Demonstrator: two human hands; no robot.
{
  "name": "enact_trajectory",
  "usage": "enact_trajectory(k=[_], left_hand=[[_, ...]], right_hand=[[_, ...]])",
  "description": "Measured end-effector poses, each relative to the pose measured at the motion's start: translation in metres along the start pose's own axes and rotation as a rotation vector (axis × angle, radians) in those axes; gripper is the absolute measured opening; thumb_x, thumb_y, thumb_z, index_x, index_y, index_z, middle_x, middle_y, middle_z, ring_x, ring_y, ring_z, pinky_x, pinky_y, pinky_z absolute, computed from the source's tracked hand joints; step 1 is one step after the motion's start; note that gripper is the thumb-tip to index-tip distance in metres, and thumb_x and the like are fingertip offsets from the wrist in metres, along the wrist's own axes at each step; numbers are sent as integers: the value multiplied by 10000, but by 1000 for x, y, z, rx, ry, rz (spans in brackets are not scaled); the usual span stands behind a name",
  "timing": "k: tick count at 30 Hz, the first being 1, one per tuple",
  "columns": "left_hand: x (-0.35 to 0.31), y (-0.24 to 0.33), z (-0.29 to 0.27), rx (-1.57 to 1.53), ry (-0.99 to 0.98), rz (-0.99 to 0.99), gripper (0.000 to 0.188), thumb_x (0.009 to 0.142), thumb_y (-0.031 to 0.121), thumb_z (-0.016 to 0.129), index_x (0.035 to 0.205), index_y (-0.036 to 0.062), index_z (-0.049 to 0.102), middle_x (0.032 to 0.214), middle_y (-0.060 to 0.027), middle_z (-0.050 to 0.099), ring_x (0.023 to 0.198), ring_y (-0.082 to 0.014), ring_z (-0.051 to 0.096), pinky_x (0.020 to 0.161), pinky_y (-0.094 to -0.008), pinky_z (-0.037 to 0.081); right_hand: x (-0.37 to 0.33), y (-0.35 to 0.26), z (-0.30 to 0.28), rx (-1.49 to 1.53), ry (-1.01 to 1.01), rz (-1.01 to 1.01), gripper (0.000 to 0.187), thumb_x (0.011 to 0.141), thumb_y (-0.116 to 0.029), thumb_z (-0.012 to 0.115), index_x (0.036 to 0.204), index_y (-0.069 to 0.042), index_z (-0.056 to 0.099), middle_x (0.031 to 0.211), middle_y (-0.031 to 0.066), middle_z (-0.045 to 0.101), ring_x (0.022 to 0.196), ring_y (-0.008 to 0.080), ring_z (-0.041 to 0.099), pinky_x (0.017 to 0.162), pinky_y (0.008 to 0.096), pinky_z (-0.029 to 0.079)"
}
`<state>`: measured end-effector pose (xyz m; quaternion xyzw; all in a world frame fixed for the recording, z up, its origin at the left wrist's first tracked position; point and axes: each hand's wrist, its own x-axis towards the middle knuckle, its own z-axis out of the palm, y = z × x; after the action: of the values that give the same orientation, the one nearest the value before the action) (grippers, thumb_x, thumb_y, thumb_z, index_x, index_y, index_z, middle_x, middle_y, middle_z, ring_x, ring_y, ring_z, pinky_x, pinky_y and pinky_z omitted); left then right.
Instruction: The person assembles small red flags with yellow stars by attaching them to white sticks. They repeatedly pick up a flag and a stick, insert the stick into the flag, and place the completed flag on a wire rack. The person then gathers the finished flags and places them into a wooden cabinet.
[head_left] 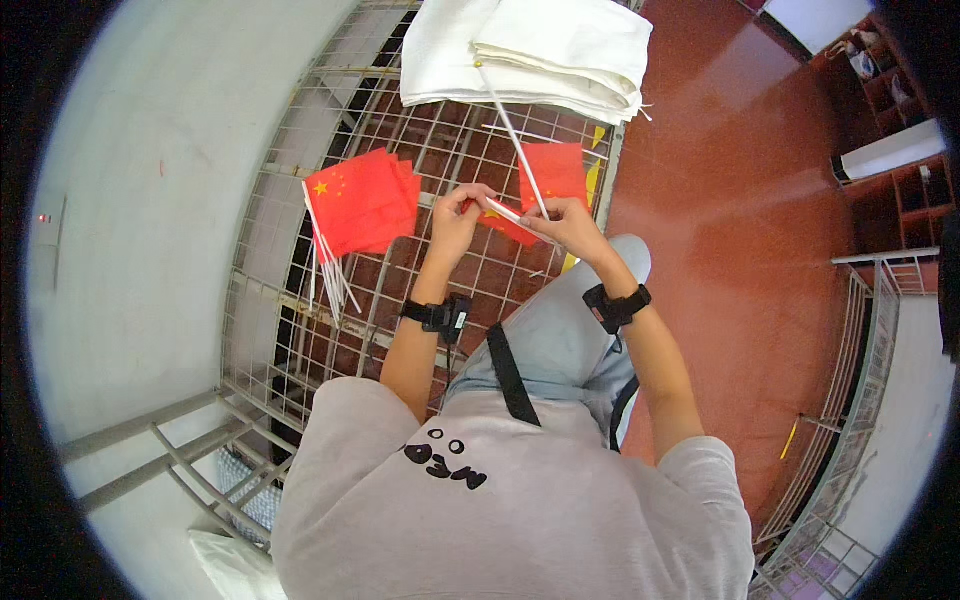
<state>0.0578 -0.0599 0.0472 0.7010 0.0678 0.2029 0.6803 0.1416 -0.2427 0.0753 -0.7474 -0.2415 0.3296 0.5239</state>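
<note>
My left hand (459, 218) pinches one end of the white edge of a small red paper-like flag (515, 230) with yellow stars. The other end of that edge is at the fingers of my right hand (570, 226), closed on it. A thin white stick (513, 135) with a yellowish tip rises from the right fingers, slanting away to the far left. Just beyond the right hand lies another red flag piece (553, 170). To the left, a fanned stack of red flags (362, 202) on white sticks (332, 280) rests on the wire grid.
Under the flags is a metal wire grid (390, 325) serving as a bed-like surface. Folded white cloth (570, 50) sits at its far end. A pale wall (150, 230) stands on the left, reddish floor (700, 210) on the right, with metal frames (850, 370) and shelves (915, 200) farther right.
</note>
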Motion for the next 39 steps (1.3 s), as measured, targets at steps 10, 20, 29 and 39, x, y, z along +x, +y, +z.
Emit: enact_trajectory(k=[10,20,29,39], left_hand=[[-9,-6,6,359,288,15,311,810,72,593,1114,41,537,1055,-59,576,957,-178,543,770,-279,452],[-12,11,19,-25,63,-359,319,824,173,622,1056,-39,566,867,-96,650,732,-127,625,567,-218,465],[-16,0,15,-125,133,-411,244,810,132,632,1001,-18,614,866,-46,640,718,-80,591,585,-197,455],[-22,-7,8,-33,53,-233,207,824,97,609,998,-14,591,862,-42,610,768,-92,559,682,-218,443]], right_hand=[[-5,22,37,58,245,-91,135,799,-134,611,773,-2,606,621,-20,549,553,49,485,500,217,391],[-13,17,69,-360,504,-290,137,754,-133,608,783,1,598,639,177,568,564,289,575,535,353,438],[-21,16,73,-400,468,-416,151,757,-130,613,804,10,579,713,185,557,676,354,562,587,405,440],[-8,28,39,343,350,-225,246,901,-182,507,947,42,598,777,37,599,691,98,544,656,228,449]])
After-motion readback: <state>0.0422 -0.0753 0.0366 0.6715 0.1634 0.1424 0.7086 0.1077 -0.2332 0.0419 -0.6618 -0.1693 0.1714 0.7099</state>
